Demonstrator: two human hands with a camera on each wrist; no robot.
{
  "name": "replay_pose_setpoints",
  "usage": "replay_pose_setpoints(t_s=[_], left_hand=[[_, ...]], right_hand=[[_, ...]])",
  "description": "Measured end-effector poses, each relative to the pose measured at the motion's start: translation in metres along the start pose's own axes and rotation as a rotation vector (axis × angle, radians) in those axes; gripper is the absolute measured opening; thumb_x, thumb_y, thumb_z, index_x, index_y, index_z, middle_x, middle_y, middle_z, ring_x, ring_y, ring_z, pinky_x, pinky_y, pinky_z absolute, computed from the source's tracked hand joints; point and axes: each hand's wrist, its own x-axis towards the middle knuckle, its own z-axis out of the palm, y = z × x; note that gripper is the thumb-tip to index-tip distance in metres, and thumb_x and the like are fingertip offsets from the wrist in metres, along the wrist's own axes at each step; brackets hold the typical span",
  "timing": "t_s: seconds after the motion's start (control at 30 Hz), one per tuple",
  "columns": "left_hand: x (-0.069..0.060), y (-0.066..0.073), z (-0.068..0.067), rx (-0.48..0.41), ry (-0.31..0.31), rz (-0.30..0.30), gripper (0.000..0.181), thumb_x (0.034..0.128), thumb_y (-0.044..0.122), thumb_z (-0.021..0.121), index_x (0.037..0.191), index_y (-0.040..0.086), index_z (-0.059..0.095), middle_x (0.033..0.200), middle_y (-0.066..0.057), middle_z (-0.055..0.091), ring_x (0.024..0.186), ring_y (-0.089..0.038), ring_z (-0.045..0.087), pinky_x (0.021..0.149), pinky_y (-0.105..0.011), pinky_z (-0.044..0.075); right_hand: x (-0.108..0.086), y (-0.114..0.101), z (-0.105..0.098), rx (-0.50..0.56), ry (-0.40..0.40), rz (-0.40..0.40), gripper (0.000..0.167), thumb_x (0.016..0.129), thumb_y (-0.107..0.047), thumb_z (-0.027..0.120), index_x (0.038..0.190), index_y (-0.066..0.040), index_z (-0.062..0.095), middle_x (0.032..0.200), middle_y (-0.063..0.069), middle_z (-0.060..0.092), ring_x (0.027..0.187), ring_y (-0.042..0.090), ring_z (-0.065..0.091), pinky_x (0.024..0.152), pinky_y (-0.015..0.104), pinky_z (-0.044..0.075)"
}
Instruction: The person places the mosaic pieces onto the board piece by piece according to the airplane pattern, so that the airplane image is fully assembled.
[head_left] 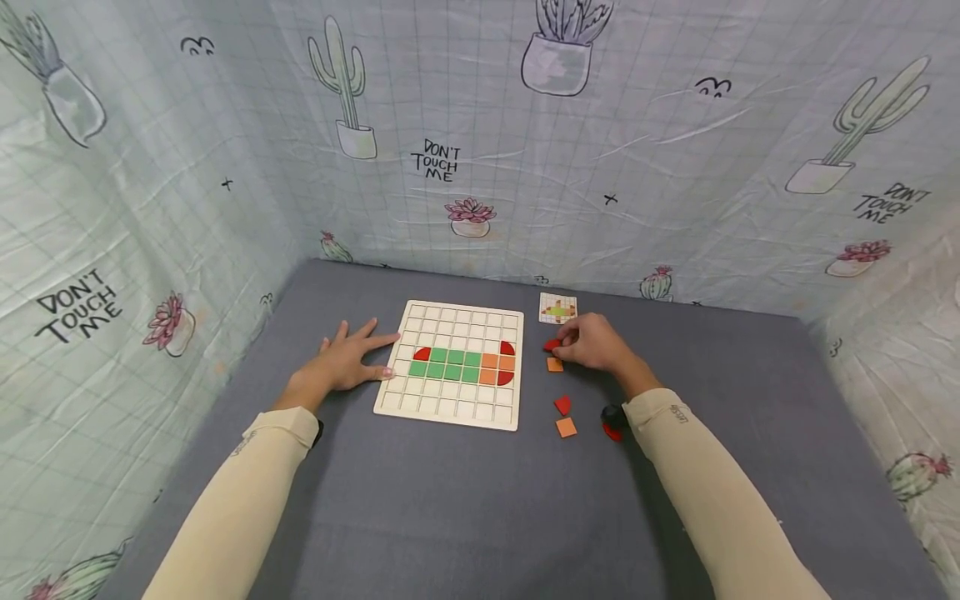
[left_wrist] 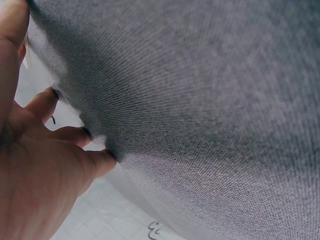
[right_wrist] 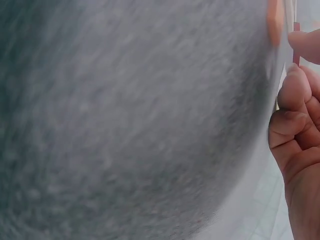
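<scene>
A pale grid board [head_left: 448,408] lies flat on the table. Green square tiles [head_left: 443,369], orange squares [head_left: 489,361] and red quarter-round tiles [head_left: 507,347] sit in its middle rows. My left hand [head_left: 339,360] rests at the board's left edge, fingers spread and fingertips down on the cloth in the left wrist view. To the right of the board, my right hand [head_left: 595,343] pinches a red tile [head_left: 552,344] between thumb and finger. That tile shows edge-on in the right wrist view, just above the table. Just below it lies a loose orange square [head_left: 555,365].
A small pattern card [head_left: 557,307] lies behind the right hand. Nearer me are a loose red tile [head_left: 562,406], another orange square [head_left: 566,427] and a red piece [head_left: 612,432] partly hidden by the right wrist's black device. Printed cloth walls [head_left: 480,125] enclose the grey table [head_left: 450,517].
</scene>
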Motion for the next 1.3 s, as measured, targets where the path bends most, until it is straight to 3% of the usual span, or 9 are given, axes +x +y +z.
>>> replay_pose_setpoints(t_s=[0.4,0.73,0.97,1.3], left_hand=[[0.002,-0.002,0.0,0.006,-0.011,0.009,0.08,0.0968,0.054,0.068,0.165,0.031,0.034,0.176,-0.019,0.006,0.156,-0.062,-0.007,0.119,-0.083,0.006],[0.001,-0.002,0.0,0.008,-0.004,0.004,0.079,0.0969,0.053,0.068,0.165,0.031,0.034,0.176,-0.019,0.006,0.156,-0.062,-0.007,0.119,-0.082,0.007],[0.001,-0.002,0.0,0.011,-0.001,0.007,0.079,0.097,0.053,0.068,0.164,0.031,0.035,0.176,-0.019,0.007,0.156,-0.062,-0.006,0.119,-0.083,0.007],[0.0,-0.002,-0.002,0.018,-0.017,0.008,0.081,0.096,0.056,0.068,0.165,0.031,0.034,0.176,-0.019,0.007,0.155,-0.063,-0.005,0.119,-0.083,0.008]], right_hand=[[0.005,-0.028,0.009,0.037,-0.043,-0.095,0.018,0.088,-0.012,0.082,0.101,0.0,0.079,0.089,0.01,0.076,0.078,0.015,0.067,0.073,0.032,0.056],[0.012,-0.05,0.02,0.11,-0.084,-0.133,0.014,0.087,-0.011,0.082,0.096,-0.001,0.078,0.085,0.009,0.074,0.065,0.011,0.062,0.06,0.027,0.053],[0.017,-0.064,0.03,0.105,-0.099,-0.168,0.019,0.085,-0.012,0.079,0.099,0.001,0.078,0.085,0.008,0.074,0.074,0.012,0.063,0.068,0.025,0.051],[0.025,-0.084,0.045,0.135,-0.124,-0.219,0.015,0.085,-0.013,0.079,0.093,-0.001,0.077,0.079,0.002,0.071,0.07,0.01,0.061,0.065,0.024,0.051]])
